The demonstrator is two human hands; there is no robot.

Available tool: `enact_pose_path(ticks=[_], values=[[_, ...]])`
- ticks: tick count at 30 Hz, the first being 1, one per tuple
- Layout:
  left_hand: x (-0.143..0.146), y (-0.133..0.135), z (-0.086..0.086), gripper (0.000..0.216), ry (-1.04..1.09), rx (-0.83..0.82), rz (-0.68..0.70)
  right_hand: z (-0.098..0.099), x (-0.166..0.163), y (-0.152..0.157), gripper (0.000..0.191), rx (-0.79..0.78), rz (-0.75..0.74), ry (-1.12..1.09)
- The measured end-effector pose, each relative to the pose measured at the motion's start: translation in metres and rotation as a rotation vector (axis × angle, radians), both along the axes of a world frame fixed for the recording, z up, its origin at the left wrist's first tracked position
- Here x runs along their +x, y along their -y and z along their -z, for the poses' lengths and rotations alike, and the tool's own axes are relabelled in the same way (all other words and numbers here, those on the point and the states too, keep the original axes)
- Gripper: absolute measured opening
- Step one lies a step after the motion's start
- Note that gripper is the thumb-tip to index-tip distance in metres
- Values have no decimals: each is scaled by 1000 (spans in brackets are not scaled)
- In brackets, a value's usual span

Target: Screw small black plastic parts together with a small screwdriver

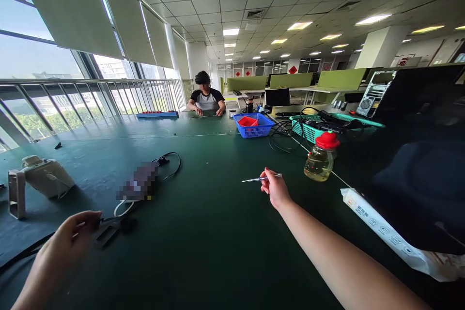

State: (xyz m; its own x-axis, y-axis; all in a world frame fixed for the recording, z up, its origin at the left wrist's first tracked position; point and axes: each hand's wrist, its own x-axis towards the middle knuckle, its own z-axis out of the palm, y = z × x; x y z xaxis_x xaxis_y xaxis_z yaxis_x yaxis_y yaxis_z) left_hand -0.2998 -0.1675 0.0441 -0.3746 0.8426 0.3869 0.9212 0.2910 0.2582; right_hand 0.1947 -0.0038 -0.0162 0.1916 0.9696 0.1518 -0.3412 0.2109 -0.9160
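My right hand [275,188] reaches out over the dark green table [203,232] and pinches a thin silvery tweezers-like tool [254,179], its tip pointing left. My left hand [74,232] is low at the left, its fingers closed on a small dark flat part [107,230] that rests on the table. A blurred-out device [140,183] with a black cable [170,164] and a white cable lies just beyond the left hand.
A bottle of yellowish liquid with a red cap [321,157] stands right of my right hand. A blue basket [253,125], a green basket [312,128] with cables, a white device [43,177] and a white packet [385,235] lie around. Another person [206,99] sits at the far end.
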Motion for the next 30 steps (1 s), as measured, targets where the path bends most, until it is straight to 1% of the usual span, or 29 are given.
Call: enact_pose_path(ticks=[2, 4, 5, 7, 8, 10, 11, 13, 16, 18, 21, 24, 27, 30], values=[[16, -12, -17, 33, 339, 100, -52, 1, 0, 0, 47, 4, 2, -3], [31, -23, -27, 35, 716, 230, 22, 2, 1, -1, 47, 5, 5, -7], [36, -28, -29, 39, 895, 266, 74, 3, 1, -1, 47, 6, 5, -9], [41, -33, -26, 49, 1200, 286, 149, 5, 2, -2, 47, 6, 8, -11], [40, -34, -22, 53, 1306, 283, 164, 6, 2, -2, 46, 7, 10, -12], [34, -33, -11, 61, 1404, 286, 162, 6, 2, -3, 46, 6, 14, -14], [29, -32, -5, 63, 1406, 272, 166, 6, 2, -4, 45, 5, 13, -14], [18, -30, 5, 62, 1341, 249, 179, 6, 1, -5, 45, 8, 11, -11], [7, -29, 14, 57, 1196, 241, 220, 6, 1, -5, 45, 17, 6, 1], [5, -30, 15, 63, 1105, 243, 243, 5, 2, -4, 45, 22, 7, 7], [10, -30, 15, 74, 983, 186, 262, 4, 2, -3, 46, 25, 10, 17], [15, -31, 16, 72, 900, 135, 276, 3, 1, -1, 47, 18, 11, 17], [17, -31, 18, 71, 833, 143, 296, 2, 1, -1, 47, 9, 17, 9], [16, -33, 22, 75, 802, 134, 329, 1, 0, 0, 46, 0, 20, 13]])
